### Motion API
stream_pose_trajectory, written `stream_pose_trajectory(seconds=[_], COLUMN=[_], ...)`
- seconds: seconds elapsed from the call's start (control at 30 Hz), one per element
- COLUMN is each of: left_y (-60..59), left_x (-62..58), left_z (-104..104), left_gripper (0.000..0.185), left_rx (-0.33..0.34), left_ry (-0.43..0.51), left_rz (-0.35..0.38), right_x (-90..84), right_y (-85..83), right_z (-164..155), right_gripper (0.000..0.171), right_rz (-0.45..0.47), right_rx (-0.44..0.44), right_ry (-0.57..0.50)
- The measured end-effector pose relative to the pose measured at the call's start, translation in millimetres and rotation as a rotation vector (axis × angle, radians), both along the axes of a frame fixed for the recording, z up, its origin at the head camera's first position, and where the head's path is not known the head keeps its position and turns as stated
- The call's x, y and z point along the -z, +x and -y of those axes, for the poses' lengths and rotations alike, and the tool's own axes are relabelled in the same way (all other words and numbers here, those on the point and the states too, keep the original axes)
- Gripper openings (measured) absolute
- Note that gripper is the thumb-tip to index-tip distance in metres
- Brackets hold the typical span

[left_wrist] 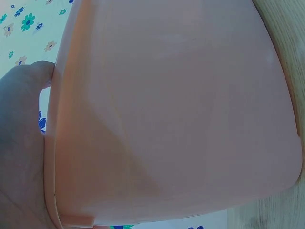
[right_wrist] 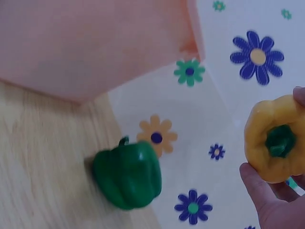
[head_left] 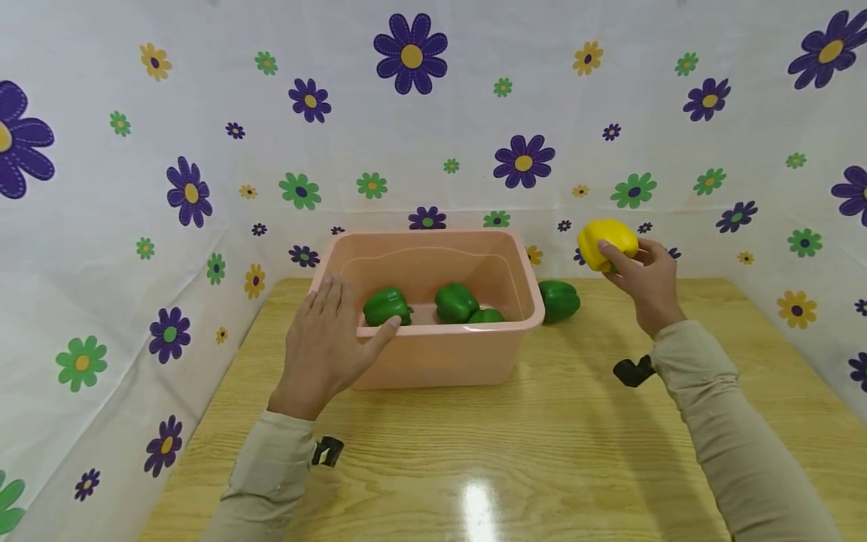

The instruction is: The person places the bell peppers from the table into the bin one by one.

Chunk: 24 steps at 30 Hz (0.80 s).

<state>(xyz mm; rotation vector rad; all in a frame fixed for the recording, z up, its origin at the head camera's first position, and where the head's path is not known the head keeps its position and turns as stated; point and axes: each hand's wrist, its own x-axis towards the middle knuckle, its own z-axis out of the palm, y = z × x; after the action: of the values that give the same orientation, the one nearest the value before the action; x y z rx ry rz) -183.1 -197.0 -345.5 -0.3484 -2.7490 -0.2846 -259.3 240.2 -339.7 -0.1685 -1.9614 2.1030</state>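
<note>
Above the table, right hand grips yellow pepper (left hand flat on tub).

Head view: from above, facing forward and down over the table. Left wrist view: very close to the pink bin wall. Right wrist view: shares the bin corner.

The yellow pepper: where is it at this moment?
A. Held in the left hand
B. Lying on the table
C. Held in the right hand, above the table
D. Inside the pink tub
C: the right hand grips the yellow pepper in the air, to the right of the pink tub.
</note>
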Motion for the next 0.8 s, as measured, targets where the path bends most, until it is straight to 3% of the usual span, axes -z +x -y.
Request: stream_pose_trajectory(seconds=[0.3, 0.8], left_y=[-0.7, 0.0], left_x=[0.4, -0.1], left_z=[1, 1], left_gripper=[0.101, 0.102], left_rx=[-0.002, -0.004], left_ry=[-0.006, -0.001], left_rz=[0.008, 0.006], right_x=[-21.2, -35.2], right_y=[6.6, 12.7], right_z=[27, 57], right_gripper=[0.072, 0.064], right_rz=[-0.090, -0.134], right_rx=[-0.121, -0.191], right_ry=[-0.077, -0.216])
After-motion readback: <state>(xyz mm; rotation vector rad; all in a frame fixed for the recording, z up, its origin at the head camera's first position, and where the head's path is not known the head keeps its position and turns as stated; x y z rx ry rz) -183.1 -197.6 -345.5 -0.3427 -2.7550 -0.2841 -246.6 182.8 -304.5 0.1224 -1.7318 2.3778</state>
